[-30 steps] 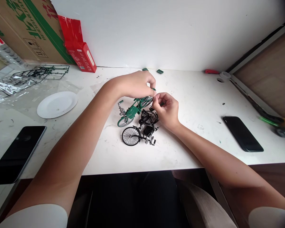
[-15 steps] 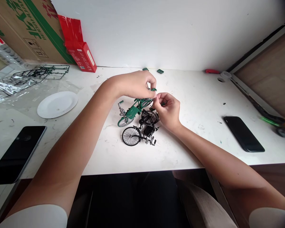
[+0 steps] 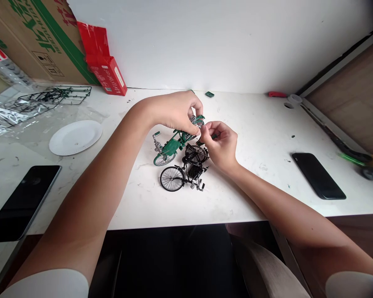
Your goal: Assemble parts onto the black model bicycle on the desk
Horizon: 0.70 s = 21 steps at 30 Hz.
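Observation:
A small green model bicycle (image 3: 170, 147) is tilted on the white table (image 3: 255, 132), its far end raised. My left hand (image 3: 175, 111) is closed on that raised end, by the wheel. My right hand (image 3: 220, 145) is pinched shut right beside it, fingertips touching the same spot; what it pinches is too small to name. A black model bicycle (image 3: 185, 171) lies on the table just in front of the green one, under my right hand.
A white paper plate (image 3: 75, 137) and plastic part frames (image 3: 54, 96) lie at the left. A red box (image 3: 107, 74) and a cardboard carton (image 3: 34, 37) stand at the back left. Dark phones lie at the left (image 3: 18, 203) and right (image 3: 317, 176). Small green pieces (image 3: 209, 94) sit near the wall.
My left hand has lifted and turned the far end of the green bicycle slightly. My right hand has stayed pinched against it.

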Available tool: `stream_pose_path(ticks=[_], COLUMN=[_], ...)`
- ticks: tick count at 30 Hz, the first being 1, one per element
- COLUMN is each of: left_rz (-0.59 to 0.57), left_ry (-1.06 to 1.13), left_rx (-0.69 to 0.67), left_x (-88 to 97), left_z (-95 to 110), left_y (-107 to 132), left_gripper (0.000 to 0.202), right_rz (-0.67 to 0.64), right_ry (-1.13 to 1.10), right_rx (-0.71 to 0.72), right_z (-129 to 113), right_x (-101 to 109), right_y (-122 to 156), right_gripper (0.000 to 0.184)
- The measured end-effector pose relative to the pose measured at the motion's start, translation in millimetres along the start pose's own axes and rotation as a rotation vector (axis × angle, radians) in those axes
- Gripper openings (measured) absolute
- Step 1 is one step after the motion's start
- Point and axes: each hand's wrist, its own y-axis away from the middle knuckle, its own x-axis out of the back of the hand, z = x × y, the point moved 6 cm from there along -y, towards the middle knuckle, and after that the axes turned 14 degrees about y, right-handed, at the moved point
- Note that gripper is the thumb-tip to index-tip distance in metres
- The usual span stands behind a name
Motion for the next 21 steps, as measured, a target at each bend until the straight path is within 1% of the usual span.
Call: stream_pose_path(ticks=[4,9,17,21], left_rz=[0.002,-0.008,-0.018,-0.025], left_ry=[-0.036,-0.056,-0.004,0.022], left_rx=[0.008,-0.017,-0.055,-0.058], left_x=[0.3,0.3,5.1,5.8], left_z=[-2,-4,-8,-12], left_y=[-1,-2,-2,-3], left_gripper=[0.030,0.023,0.026,0.026], right_rz=[-0.012,-0.032,-0.055,-0.060], right_ry=[0.007,-0.002,0.019,-0.005], right_rx=[0.006,0.009,0.004,-0.005], right_z=[0,0,-5,-6], right_x=[-1,-2,2,2], right_y=[0,0,-3,-3], right_gripper=[0.042,0.044,0.057,0.058])
